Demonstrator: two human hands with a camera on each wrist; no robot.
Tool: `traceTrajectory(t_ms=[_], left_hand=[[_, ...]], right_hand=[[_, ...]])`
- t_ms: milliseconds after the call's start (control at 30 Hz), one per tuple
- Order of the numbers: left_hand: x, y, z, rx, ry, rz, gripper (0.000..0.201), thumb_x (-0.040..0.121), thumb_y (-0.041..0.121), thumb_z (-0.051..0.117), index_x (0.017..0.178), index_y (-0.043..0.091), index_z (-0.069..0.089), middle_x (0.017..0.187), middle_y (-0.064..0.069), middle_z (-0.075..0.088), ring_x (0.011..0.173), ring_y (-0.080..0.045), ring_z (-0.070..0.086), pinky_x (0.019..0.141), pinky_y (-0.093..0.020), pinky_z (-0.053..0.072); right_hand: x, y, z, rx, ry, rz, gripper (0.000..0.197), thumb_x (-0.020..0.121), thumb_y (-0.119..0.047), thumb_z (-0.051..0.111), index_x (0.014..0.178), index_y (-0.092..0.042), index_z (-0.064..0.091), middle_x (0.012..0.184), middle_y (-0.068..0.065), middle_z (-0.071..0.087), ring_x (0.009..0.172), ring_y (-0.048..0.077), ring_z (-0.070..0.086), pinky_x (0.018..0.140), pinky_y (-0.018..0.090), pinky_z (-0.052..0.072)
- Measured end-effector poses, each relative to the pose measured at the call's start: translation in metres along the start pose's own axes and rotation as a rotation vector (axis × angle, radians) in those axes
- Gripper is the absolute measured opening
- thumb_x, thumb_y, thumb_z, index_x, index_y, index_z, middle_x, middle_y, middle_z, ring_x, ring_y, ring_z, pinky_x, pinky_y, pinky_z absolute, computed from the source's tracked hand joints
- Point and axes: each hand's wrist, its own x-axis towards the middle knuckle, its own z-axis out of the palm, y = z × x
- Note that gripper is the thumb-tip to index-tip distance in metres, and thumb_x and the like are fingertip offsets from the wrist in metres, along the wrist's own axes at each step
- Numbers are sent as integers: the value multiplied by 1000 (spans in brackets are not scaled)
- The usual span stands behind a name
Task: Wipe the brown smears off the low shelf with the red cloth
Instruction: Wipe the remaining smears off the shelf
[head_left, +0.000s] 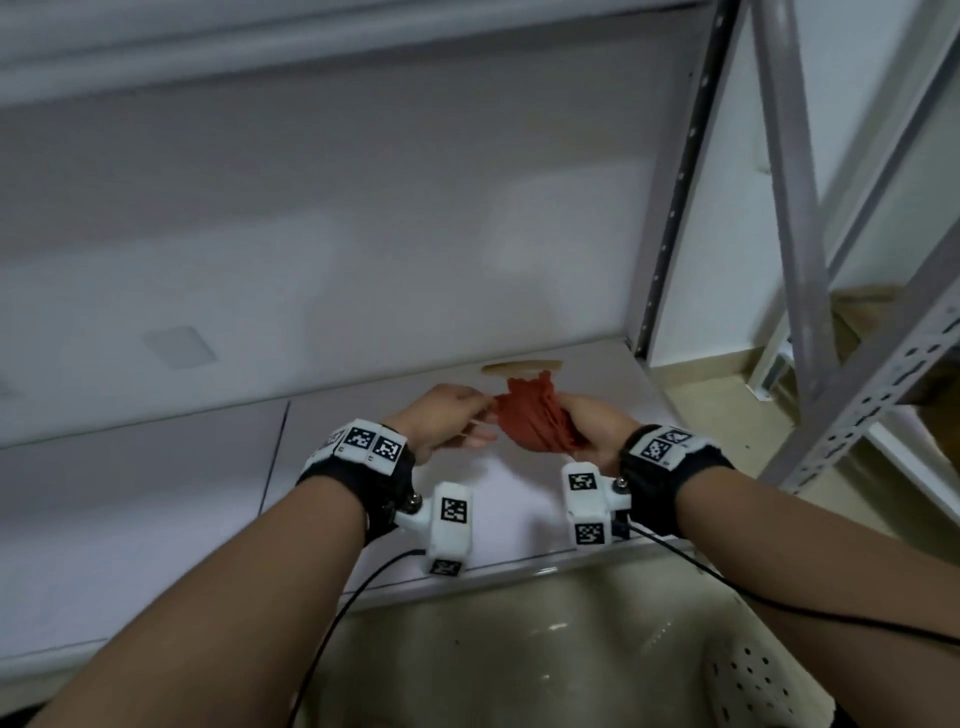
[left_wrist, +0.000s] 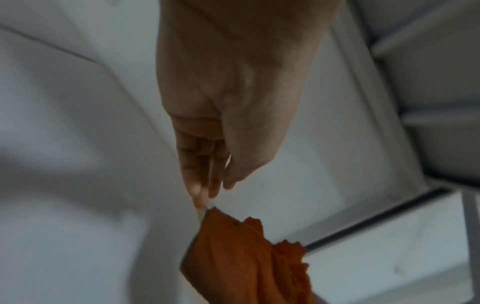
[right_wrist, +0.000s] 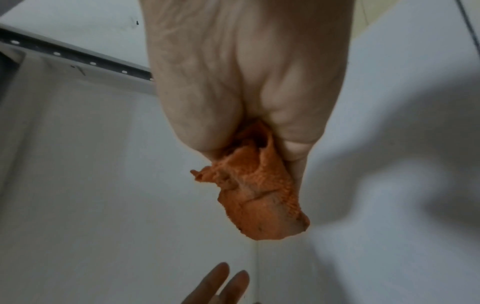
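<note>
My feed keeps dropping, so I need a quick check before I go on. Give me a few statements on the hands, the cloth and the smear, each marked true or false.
1. The right hand grips the bunched red cloth. True.
2. The cloth lies spread flat on the shelf. False: it is crumpled and held above the shelf between the two hands.
3. A brown smear shows at the back of the shelf, beyond the cloth. True.
4. The left hand is clenched in a fist. False: its fingers reach out straight toward the cloth's edge.
5. Boxes stand on the shelf beside the smear. False: no boxes show there.
</note>
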Motion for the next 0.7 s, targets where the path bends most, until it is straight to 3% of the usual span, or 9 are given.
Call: traceTrajectory(t_ms=[67,133,200,300,400,467,600,667,700], left_hand=[[-7,-3,7,-125,-39,-68,37,97,42,44,105,10,61,96,-9,67,81,-20,66,76,-28,57],[-7,-7,10,-198,-38,-111,38,96,47,45,97,13,63,87,-6,67,76,-17,66,72,-26,58],[-6,-10,11,-243,-15,-114,27,97,37,47,93,13,61,85,-5,66,73,-13,64,65,-22,57],[-3,-14,8,-186,57,-87,7,95,15,52,96,12,58,87,-6,64,70,-12,61,57,-19,54],[0,-18,2,-148,108,-51,12,92,1,53,95,11,56,77,-4,59,48,-4,60,45,-14,50],[3,-25,-3,-79,155,-63,17,89,-5,54,98,9,56,76,-7,59,49,-9,58,52,-20,50],[9,-43,-15,106,235,-72,16,85,-1,58,99,7,61,99,-16,64,79,-22,59,70,-26,46],[11,-47,-17,184,223,-58,30,87,2,58,117,5,58,115,-16,61,99,-26,59,80,-30,47],[10,-47,-16,164,208,-44,34,89,4,57,122,6,55,116,-15,59,99,-25,60,82,-30,48]], right_hand=[[-4,6,11,-72,-33,-1,33,97,-27,46,111,-3,63,96,13,69,81,20,65,76,29,52],[-8,12,20,-177,-38,-33,29,98,-28,44,104,-9,65,96,6,68,84,16,62,76,25,47],[-10,17,24,-222,-28,-63,24,100,-22,41,98,-14,64,92,2,67,83,11,60,77,22,46],[-9,19,24,-258,12,-86,23,99,-14,41,105,-9,62,94,5,65,82,13,59,73,22,49],[-7,13,21,-204,145,-119,22,98,-13,37,91,-17,57,81,3,60,71,13,55,61,24,45],[-2,8,18,-140,228,-126,25,99,-14,34,85,-18,54,77,3,57,67,15,53,56,25,42],[5,3,14,70,301,-40,24,100,-18,35,96,-9,57,79,10,63,65,20,59,56,28,50],[7,0,15,155,302,-6,26,101,-22,37,85,-10,54,52,4,60,43,14,58,42,21,48],[9,0,16,175,295,-1,28,101,-23,38,80,-12,52,42,0,54,34,11,53,37,16,44]])
